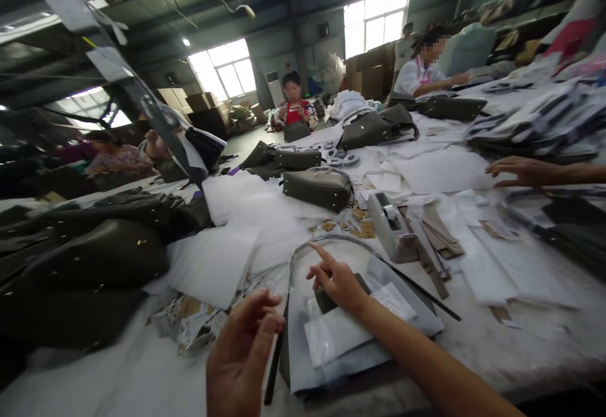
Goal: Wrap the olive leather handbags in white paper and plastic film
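The wrapped bag (355,363) lies on the counter (511,357), directly before the person. Its handle (291,269) has a pale covering around the arch, while dark lower ends remain bare; a white packet (324,344) lies on top. This bag seems partly finished, its covering looking loose. The left hand (243,347) is half curled beside the handle; whether it grips is unclear. The right hand (337,284) reaches over the bag, index finger extended, apparently gripping nothing. Beyond, a dark bag (316,190) stands uncovered near a tape dispenser (395,234).
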A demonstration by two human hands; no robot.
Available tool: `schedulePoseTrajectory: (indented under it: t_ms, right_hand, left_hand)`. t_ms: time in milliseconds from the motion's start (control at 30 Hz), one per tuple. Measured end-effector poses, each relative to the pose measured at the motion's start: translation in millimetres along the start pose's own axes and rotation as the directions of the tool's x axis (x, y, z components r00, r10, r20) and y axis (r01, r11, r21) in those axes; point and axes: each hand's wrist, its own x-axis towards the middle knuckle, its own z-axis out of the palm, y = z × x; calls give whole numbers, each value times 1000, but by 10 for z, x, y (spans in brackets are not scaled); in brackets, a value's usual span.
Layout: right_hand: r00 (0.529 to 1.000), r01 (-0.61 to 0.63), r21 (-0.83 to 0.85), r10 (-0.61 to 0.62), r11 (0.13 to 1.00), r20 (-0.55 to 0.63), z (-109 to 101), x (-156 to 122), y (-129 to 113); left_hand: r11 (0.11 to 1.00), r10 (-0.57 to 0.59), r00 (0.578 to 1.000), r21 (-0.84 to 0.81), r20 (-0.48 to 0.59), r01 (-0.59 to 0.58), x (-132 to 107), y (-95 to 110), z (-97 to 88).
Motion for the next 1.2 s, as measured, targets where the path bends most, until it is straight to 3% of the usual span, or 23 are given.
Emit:
schedulePoseTrajectory:
  t_ms: [67,167,233,300,400,500,633,767,900,1000,1100,1200]
  right_hand:
    - [1000,19,39,-19,999,-17,-5,-1,-64]
    - [998,53,56,-51,997,-49,-82,-69,-269]
    - [995,77,-53,-80,996,-64,-225,-191,-434]
    - [989,101,-265,-124,959,-74,-442,-389,-548]
    - [975,42,-573,-159,818,-154,-803,-800,-515]
    - [945,-104,-706,-152,701,-290,-1050,-1241,-278]
    - [868,-373,-622,21,689,-496,-1088,-1649,55]
    - [810,-503,-470,206,725,-549,-958,-1764,221]
    - [737,-573,-319,305,755,-603,-908,-1739,248]
    - [708,-576,-208,356,790,-610,-919,-1706,176]
    - [759,-473,-235,258,849,-598,-920,-1597,37]
    - [816,-318,-306,95,897,-571,-925,-1353,-104]
  left_hand:
    - [996,-90,976,-29,-197,85,229,-168,-214]
    - [982,-162,935,-145,-316,121,506,-486,-530]
    - [979,-205,940,-60,-274,196,597,-718,-645]
    - [955,-283,952,59,-114,291,624,-936,-646]
    - [925,-358,929,172,93,339,640,-1204,-460]
    - [933,-338,927,185,159,309,737,-1394,-160]
    - [946,-278,944,225,180,235,995,-1550,221]
    - [931,-292,936,281,196,232,1184,-1643,498]
    - [904,-386,901,276,198,326,1150,-1615,657]
    - [910,-394,904,209,166,359,1025,-1374,662]
    - [944,-317,946,118,73,307,831,-933,513]
    - [987,-159,980,0,-116,160,579,-490,265]
